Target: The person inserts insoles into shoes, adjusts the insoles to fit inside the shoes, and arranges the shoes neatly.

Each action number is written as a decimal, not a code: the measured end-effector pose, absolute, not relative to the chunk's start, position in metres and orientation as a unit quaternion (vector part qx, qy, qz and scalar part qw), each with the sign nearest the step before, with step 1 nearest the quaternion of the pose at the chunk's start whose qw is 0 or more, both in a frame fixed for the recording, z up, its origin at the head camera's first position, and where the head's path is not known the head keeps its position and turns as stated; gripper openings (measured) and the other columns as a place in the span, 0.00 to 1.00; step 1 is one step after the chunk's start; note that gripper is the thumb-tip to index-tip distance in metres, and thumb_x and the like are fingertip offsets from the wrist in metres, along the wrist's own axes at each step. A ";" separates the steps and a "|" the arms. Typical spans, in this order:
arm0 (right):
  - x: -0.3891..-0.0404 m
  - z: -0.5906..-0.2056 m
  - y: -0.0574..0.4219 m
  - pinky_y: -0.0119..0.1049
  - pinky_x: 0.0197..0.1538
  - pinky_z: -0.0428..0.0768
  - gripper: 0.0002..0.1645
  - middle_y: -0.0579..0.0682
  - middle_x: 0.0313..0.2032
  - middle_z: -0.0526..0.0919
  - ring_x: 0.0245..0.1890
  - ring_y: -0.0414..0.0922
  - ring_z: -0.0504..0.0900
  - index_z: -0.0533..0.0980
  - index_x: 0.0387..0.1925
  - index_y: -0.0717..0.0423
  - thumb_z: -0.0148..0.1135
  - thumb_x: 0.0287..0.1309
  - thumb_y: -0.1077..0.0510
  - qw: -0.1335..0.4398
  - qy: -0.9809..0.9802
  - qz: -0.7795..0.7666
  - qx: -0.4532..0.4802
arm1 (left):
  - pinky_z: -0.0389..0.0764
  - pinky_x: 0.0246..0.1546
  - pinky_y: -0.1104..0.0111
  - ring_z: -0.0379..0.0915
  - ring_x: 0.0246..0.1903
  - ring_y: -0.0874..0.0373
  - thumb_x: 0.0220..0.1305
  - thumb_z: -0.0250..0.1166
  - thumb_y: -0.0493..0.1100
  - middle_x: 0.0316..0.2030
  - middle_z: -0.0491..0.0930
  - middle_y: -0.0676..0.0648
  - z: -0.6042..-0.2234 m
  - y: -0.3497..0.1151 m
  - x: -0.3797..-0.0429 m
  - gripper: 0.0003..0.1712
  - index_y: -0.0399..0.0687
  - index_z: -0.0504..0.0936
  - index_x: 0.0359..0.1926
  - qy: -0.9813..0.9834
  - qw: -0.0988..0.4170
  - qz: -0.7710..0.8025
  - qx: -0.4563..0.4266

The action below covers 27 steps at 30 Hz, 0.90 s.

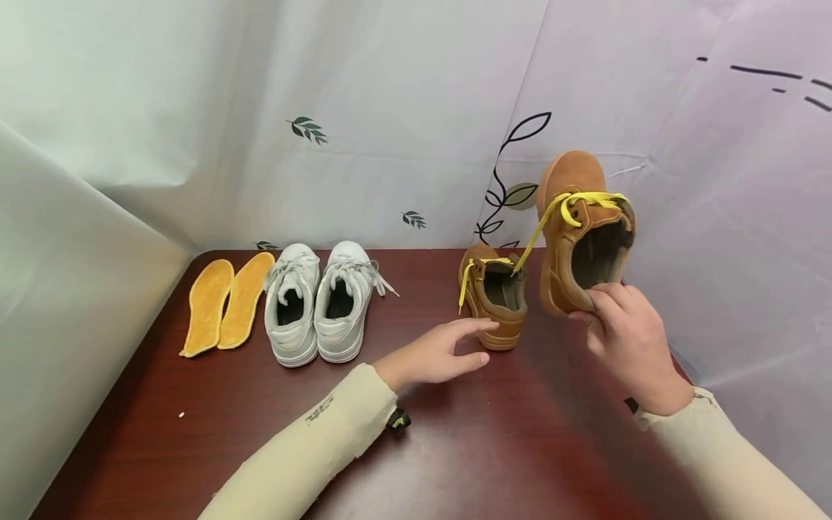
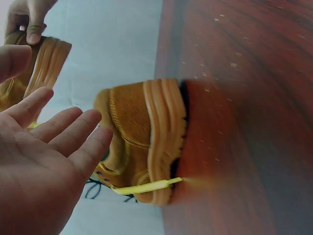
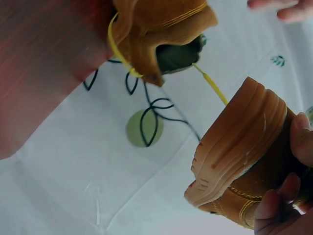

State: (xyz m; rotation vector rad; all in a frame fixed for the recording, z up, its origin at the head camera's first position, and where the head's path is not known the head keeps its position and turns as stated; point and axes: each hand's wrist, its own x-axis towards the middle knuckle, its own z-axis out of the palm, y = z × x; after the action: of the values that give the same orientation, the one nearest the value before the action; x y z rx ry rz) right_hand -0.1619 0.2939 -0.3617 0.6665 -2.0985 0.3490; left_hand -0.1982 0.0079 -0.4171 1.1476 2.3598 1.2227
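Note:
My right hand (image 1: 629, 339) pinches the heel collar of a tan shoe (image 1: 575, 170) with yellow laces and holds it up off the table, toe pointing up and away. A yellow lace hangs from it toward a second tan shoe (image 1: 510, 331), which stands on the table with its heel toward me. My left hand (image 1: 442, 354) is beside that standing shoe's heel, fingers spread and palm turned toward it. In the left wrist view the left fingers (image 2: 63, 132) are straight and hold nothing. The right wrist view shows the raised shoe's thick ridged sole (image 3: 239, 142).
Two white sneakers (image 1: 344, 339) stand side by side left of the middle. Left of them lie two orange-yellow insoles (image 1: 211, 303). The dark red table (image 1: 416, 462) meets a pale printed curtain (image 1: 390, 108) at the back. A small white speck (image 1: 181, 414) lies at the left.

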 end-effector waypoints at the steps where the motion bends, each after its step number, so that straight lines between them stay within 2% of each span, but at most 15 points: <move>1: -0.162 -0.361 0.297 0.53 0.28 0.71 0.11 0.60 0.29 0.83 0.26 0.59 0.73 0.80 0.32 0.67 0.72 0.43 0.70 0.439 -0.847 0.139 0.265 | 0.69 0.73 0.53 0.68 0.69 0.51 0.71 0.62 0.46 0.71 0.72 0.45 -0.419 0.005 -0.198 0.32 0.49 0.67 0.73 0.810 0.122 0.420 0.390; 10: -0.168 -0.370 0.319 0.53 0.30 0.71 0.10 0.60 0.30 0.82 0.27 0.58 0.73 0.80 0.32 0.67 0.69 0.44 0.71 0.405 -0.870 0.120 0.252 | 0.65 0.75 0.49 0.62 0.72 0.51 0.71 0.62 0.44 0.72 0.71 0.42 -0.432 -0.019 -0.196 0.31 0.46 0.68 0.72 0.820 0.101 0.435 0.357; 18: -0.179 -0.392 0.332 0.53 0.34 0.74 0.11 0.57 0.30 0.82 0.31 0.57 0.75 0.78 0.29 0.63 0.73 0.44 0.70 0.332 -0.910 0.120 0.217 | 0.65 0.75 0.48 0.62 0.73 0.51 0.70 0.62 0.45 0.71 0.72 0.43 -0.438 -0.040 -0.189 0.30 0.48 0.69 0.71 0.830 0.102 0.433 0.337; 27: -0.193 -0.420 0.340 0.52 0.33 0.74 0.13 0.55 0.29 0.80 0.31 0.56 0.75 0.76 0.27 0.59 0.75 0.44 0.68 0.272 -0.934 0.115 0.200 | 0.67 0.73 0.47 0.63 0.72 0.51 0.70 0.62 0.45 0.71 0.73 0.44 -0.446 -0.053 -0.181 0.29 0.51 0.71 0.70 0.834 0.095 0.438 0.323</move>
State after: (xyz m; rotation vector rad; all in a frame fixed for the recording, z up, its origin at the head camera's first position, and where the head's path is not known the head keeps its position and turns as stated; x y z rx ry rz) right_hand -0.1930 0.3404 -0.4195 0.5388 -2.5156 0.3084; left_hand -0.1814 -0.0526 -0.4456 0.9582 2.4708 1.2972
